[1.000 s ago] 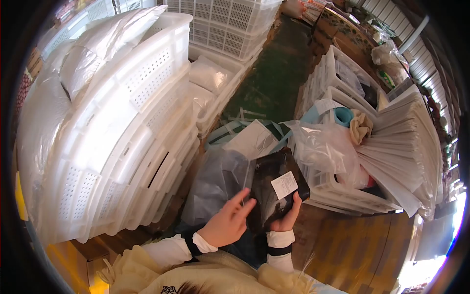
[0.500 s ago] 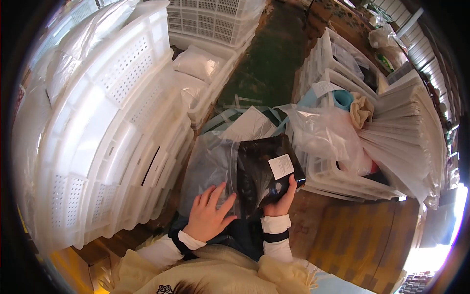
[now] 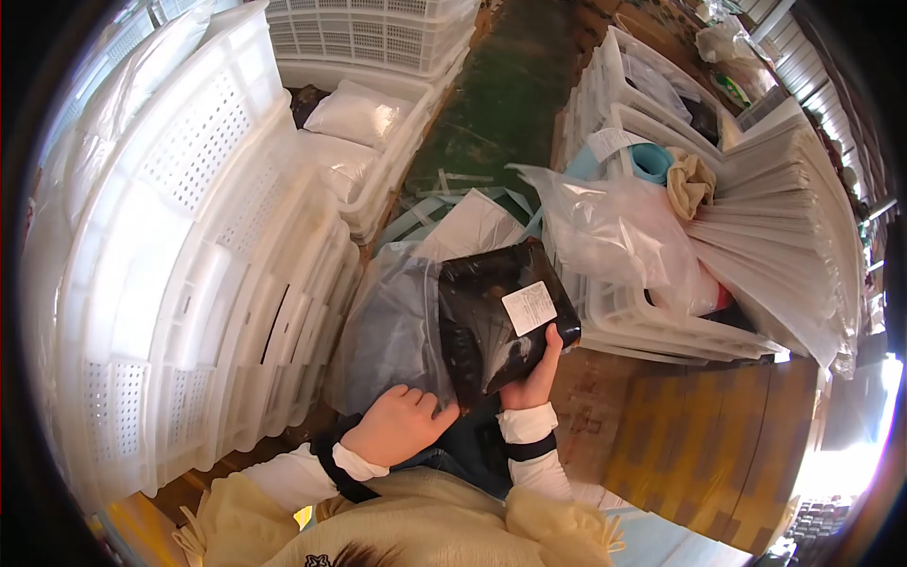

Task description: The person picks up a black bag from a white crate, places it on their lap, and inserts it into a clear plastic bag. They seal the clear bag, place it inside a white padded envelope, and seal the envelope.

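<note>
Right grip point(image 3: 531, 386) clasps black package point(image 3: 480, 283); left grip point(image 3: 397, 427) is curled by grey bag point(image 3: 389, 326), hold unclear; crates point(image 3: 200, 142) at nine o'clock, green floor point(image 3: 505, 113) at twelve.

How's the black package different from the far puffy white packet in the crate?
The black package is dark; the white packet is pale. A white label sits on the black package; none shows on the white packet. The right hand holds the black package, while the white packet lies in a crate. Both look shiny.
</note>
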Tool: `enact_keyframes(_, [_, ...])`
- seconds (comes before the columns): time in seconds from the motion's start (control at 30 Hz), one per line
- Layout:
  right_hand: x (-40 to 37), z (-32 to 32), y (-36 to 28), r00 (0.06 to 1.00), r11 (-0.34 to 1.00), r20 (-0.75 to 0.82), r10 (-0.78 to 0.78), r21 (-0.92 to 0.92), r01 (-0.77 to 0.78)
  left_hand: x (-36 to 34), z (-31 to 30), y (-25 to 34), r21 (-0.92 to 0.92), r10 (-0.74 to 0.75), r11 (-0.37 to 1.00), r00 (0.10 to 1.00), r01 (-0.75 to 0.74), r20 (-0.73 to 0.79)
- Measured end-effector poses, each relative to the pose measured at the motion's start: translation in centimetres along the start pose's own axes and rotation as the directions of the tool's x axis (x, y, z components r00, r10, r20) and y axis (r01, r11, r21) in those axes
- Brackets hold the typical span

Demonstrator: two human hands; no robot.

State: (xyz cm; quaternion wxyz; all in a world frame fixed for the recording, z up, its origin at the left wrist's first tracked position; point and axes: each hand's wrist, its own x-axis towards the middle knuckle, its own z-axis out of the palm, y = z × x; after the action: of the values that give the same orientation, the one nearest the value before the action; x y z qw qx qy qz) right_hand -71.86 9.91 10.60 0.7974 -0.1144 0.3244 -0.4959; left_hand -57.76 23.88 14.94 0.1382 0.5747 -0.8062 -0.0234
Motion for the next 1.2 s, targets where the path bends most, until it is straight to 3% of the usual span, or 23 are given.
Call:
enact_keyframes(0.2, [-0.1, -0.3, 0.5, 0.999, 1.000, -0.037, -0.019, 0.003, 0.019, -0.5, 0.6, 0.1, -0.067, 0.108, 0.992, 0.994, -0.107, 0.014])
enact_keyframes(0.4, [-0.7, -0.2, 0.7, 1.000, 1.000, -0.024, -0.010, 0.004, 0.011, 0.9, 0.3, 0.7, -0.088, 0.139, 0.984, 0.973, -0.157, -0.183])
enact_keyframes(0.8, [-0.9, -1.5, 0.3, 0.999, 1.000, 0.038, 0.023, 0.002, -0.023, 2.7, 1.0, 1.0, 0.049, 0.305, 0.952, 0.948, -0.302, -0.094])
enact_keyframes(1.0, [-1.1, -1.1, 0.5, 0.998, 0.992, 0.050, 0.026, 0.121, -0.032, 4.1, -0.3, 2.0, 0.126, 0.195, 0.975, 0.977, -0.183, -0.090])
enact_keyframes(1.2, [-1.8, -3.3, 0.1, 0.991, 0.994, 0.120, 0.050, 0.095, -0.062, 7.2, -1.2, 0.7, 0.025, 0.171, 0.985, 0.985, -0.171, -0.013])
